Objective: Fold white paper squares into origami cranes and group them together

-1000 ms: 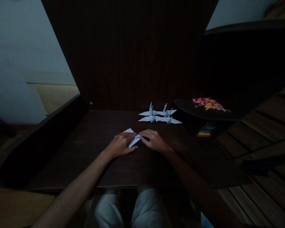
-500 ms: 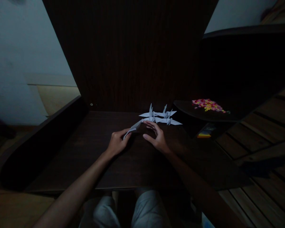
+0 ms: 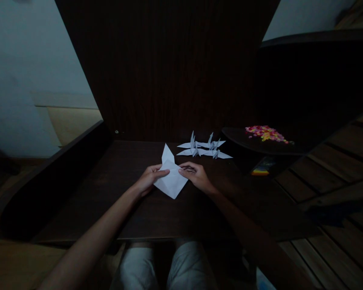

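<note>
A partly folded white paper [image 3: 170, 179] is held just above the dark wooden table [image 3: 157, 213], one pointed flap standing up at its top. My left hand [image 3: 148, 179] pinches its left edge. My right hand [image 3: 195, 175] pinches its right edge. Both hands are closed on the paper. Beyond them, toward the back of the table, lie finished white paper cranes [image 3: 203, 148], clustered together with wings spread.
A dark tray [image 3: 254, 143] with small pink and yellow pieces [image 3: 266, 133] sits at the right. Below it lies a small multicoloured pack [image 3: 261, 168]. A tall dark wooden panel [image 3: 169, 68] rises behind the table. Slatted wood [image 3: 335, 169] runs along the right.
The paper lay flat under both hands, then the left hand lifted it alone; now both hands hold it and it is turned to show a broad face.
</note>
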A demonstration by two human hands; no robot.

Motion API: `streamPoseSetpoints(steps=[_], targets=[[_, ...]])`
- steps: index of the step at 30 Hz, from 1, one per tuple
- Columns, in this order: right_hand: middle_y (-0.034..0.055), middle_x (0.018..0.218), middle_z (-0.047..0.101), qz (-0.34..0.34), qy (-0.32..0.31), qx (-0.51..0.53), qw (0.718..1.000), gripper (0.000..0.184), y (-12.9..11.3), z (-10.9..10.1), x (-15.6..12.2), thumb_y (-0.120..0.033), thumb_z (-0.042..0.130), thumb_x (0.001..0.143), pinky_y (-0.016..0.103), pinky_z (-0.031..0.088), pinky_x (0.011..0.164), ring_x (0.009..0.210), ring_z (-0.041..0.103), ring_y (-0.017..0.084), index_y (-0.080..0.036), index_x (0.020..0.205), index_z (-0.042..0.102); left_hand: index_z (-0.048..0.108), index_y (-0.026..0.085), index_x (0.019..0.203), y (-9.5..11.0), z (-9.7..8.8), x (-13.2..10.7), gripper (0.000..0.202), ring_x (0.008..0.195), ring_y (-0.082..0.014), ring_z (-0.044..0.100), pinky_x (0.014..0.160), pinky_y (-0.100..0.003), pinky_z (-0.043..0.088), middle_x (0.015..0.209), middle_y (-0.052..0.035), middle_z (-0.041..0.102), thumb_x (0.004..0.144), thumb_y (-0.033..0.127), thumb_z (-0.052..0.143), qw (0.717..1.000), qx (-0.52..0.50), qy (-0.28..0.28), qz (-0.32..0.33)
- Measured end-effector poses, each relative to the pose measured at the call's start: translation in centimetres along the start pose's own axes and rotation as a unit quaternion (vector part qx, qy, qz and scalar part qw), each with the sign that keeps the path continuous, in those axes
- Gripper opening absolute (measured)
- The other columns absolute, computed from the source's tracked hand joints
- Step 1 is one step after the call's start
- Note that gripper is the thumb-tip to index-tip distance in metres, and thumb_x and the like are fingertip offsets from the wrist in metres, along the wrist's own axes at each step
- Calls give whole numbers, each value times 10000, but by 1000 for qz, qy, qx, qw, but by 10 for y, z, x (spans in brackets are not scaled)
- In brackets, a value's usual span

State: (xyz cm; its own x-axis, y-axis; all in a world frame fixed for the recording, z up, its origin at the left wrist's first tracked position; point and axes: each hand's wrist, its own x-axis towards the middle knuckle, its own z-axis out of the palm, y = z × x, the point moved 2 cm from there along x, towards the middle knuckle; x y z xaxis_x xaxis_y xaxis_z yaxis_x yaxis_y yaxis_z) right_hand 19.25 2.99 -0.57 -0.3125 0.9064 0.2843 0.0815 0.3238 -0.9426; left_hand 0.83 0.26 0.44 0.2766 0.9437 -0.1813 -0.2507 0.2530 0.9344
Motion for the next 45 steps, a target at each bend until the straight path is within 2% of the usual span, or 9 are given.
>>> streamPoseSetpoints(steps=[6,11,18,22,27,30,35,40,45], targets=[[10,729,650,57,-42,24,997,309,6,-2,2,-348,733,669,260,488,620,664,618,134,-158,902,662,684,98,975,-1,3,-4,382,701,-180,667,665,-267,478,835,-99,726,644,266,777,998,21,-49,-33],[-2,676,621,75,-58,31,995,262,7,-2,1,-334,736,654,240,456,563,600,581,114,-148,821,659,703,104,903,-4,-1,-1,312,681,-173,665,641,-253,475,799,-92,728,635,245,777,996,39,-56,-51],[-39,631,573,58,-56,31,996,318,8,-1,2,-310,731,651,229,441,540,562,549,102,-169,909,608,704,97,879,-7,-3,3,271,690,-177,671,647,-260,489,824,-106,730,696,294,732,996,35,-40,-66],[-16,721,590,24,-65,12,998,282,5,-1,0,-267,665,719,229,454,570,621,562,107,-181,975,585,672,106,992,-5,-4,4,344,681,-165,668,633,-249,488,854,-107,727,696,268,738,998,26,-28,-41],[47,988,605,-54,-120,-130,983,256,-6,-2,-4,-132,609,720,239,453,654,834,556,143,-193,963,660,645,122,1063,-8,-11,8,414,685,-171,670,636,-259,496,865,-101,724,684,255,744,999,27,-15,-30],[59,1040,595,-49,-132,-108,984,257,-4,0,-5,-178,601,764,257,471,702,883,565,153,-201,1012,665,666,106,1009,-11,-13,9,385,685,-185,673,640,-273,498,836,-106,724,665,255,752,998,37,-31,-46],[65,984,613,-31,-133,-59,989,219,8,5,-4,-256,624,774,266,483,687,805,578,139,-178,968,692,676,103,922,-10,-10,7,312,694,-182,672,651,-273,497,811,-97,721,656,248,750,996,43,-53,-65],[70,947,634,-12,-115,-63,991,256,20,3,0,-252,625,752,267,476,660,735,574,130,-155,977,696,645,123,960,-12,-14,14,308,638,-155,651,604,-254,483,777,-62,707,668,200,704,997,67,19,-35],[68,901,647,-38,-89,-173,980,233,22,0,0,-177,598,747,258,447,624,706,557,131,-156,947,715,583,113,1106,-15,-25,20,439,681,-158,635,655,-290,495,843,-76,692,679,173,666,962,251,74,78]])
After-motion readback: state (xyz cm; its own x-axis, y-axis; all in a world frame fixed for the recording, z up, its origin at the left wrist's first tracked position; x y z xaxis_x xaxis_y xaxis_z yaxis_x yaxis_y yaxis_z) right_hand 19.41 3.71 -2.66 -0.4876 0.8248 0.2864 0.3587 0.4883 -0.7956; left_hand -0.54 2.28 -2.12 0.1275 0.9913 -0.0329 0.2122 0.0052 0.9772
